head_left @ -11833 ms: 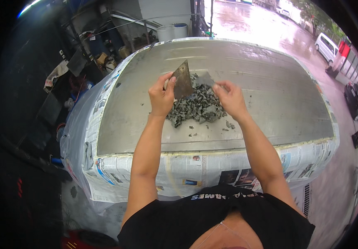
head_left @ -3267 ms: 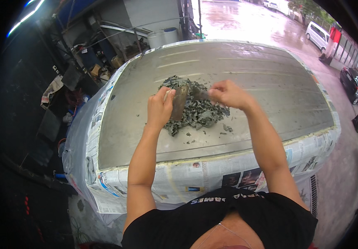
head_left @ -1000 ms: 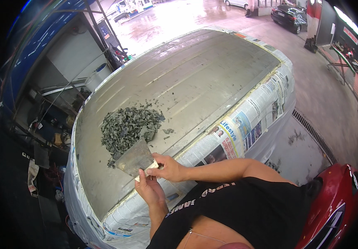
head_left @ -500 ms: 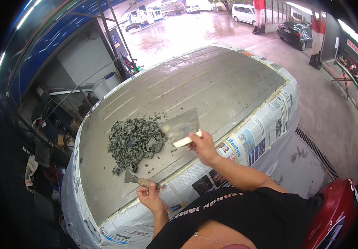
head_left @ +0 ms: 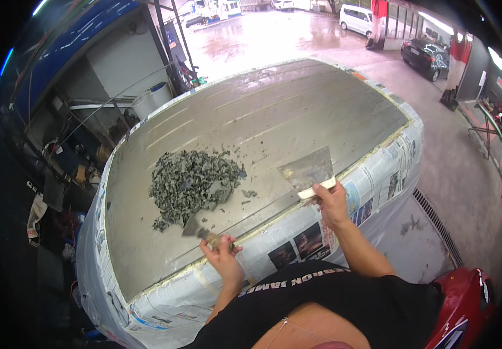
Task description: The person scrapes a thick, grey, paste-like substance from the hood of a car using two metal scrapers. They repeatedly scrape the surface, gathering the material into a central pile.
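My right hand [head_left: 331, 200] grips the pale handle edge of a wide, flat spreader [head_left: 312, 170], its grey, smeared blade tilted over the near right part of a vehicle roof [head_left: 274, 110]. Closed around the worn handle of a small putty knife [head_left: 195, 228] is my left hand [head_left: 223, 256], near the roof's front edge. The knife's blade lies at the lower edge of a heap of dark grey-green scrapings [head_left: 195, 183]. A few loose flakes [head_left: 249, 193] are scattered between the heap and the spreader.
Newspaper [head_left: 297, 244] is taped along the roof's rim, with plastic sheeting [head_left: 102, 302] hanging at the left. Behind me on the right is a red motorcycle [head_left: 460, 305]. A floor drain grate [head_left: 437, 224] runs at the right. Beyond stand a black car [head_left: 425, 57] and a white van [head_left: 355, 20].
The spreader in my right hand has moved right, away from the heap. My left hand and the putty knife have shifted slightly right and up. The view has also shifted a little.
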A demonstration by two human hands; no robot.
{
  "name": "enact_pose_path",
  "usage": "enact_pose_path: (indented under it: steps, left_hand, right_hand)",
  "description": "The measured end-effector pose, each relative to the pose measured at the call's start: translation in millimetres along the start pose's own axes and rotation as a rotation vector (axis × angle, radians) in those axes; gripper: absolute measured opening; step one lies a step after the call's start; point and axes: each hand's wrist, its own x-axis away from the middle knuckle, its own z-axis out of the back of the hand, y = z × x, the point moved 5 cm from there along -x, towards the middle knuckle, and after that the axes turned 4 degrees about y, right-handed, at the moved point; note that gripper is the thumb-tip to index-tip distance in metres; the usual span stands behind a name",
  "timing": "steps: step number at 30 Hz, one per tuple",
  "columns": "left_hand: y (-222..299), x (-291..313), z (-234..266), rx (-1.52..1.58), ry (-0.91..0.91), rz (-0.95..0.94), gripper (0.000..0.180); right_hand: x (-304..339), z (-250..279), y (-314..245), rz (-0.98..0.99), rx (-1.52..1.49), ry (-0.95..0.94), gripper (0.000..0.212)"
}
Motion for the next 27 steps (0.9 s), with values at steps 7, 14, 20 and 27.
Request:
enact_pose_path:
  steps: [7, 14, 20, 27]
  left_hand:
    - [-46, -4, -38, -0.382, -0.317, -0.19, 0.044]
    - [-66, 22, -95, -0.659, -0.368, -0.422, 0.05]
    - [-75, 19, -108, -0.972, -0.34, -0.395, 0.052]
    - [-77, 24, -116, -1.125, -0.224, -0.483, 0.051]
  right_hand:
    - [-1, 22, 5, -0.056, -0.258, 0.057, 0.03]
    - [12, 61, 16, -0.055, -0.214, 0.17, 0.036]
    - [-47, 135, -9, -0.019, 0.036, 0.269, 0.033]
    - [-233, 261, -66, 0.07, 0.679, 0.417, 0.029]
